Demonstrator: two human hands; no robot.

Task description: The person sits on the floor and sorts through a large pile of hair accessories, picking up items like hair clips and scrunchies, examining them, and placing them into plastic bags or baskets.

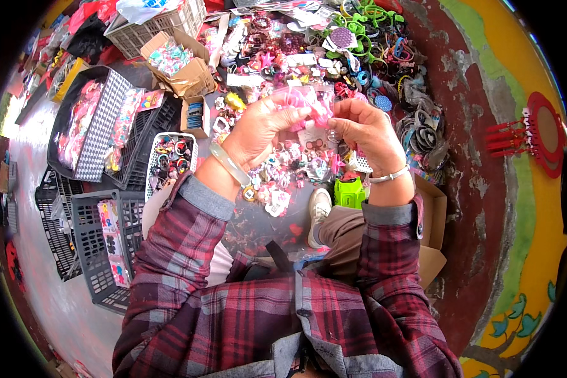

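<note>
Between both hands, above the heap, is a pink, soft-looking bunch (320, 113), perhaps hair ties, with clear plastic around it; its exact kind I cannot make out. My left hand (258, 129), with a pale bangle at the wrist, has thumb and forefinger closed on its left side. At its right edge, the thumb and fingers of my right hand (370, 133) pinch the same bunch. A silver-coloured bracelet rings that wrist. Below and behind the hands lies a spread of small hair accessories (290, 160), mostly pink and white.
Green headbands (362, 28) lie at the far right of the heap. To the left stand a white basket (154, 142) of hair ties, an open cardboard box (198, 79), a grey crate (94, 252) and a houndstooth box (107, 113). A bright green object (349, 192) sits near my shoe (319, 211).
</note>
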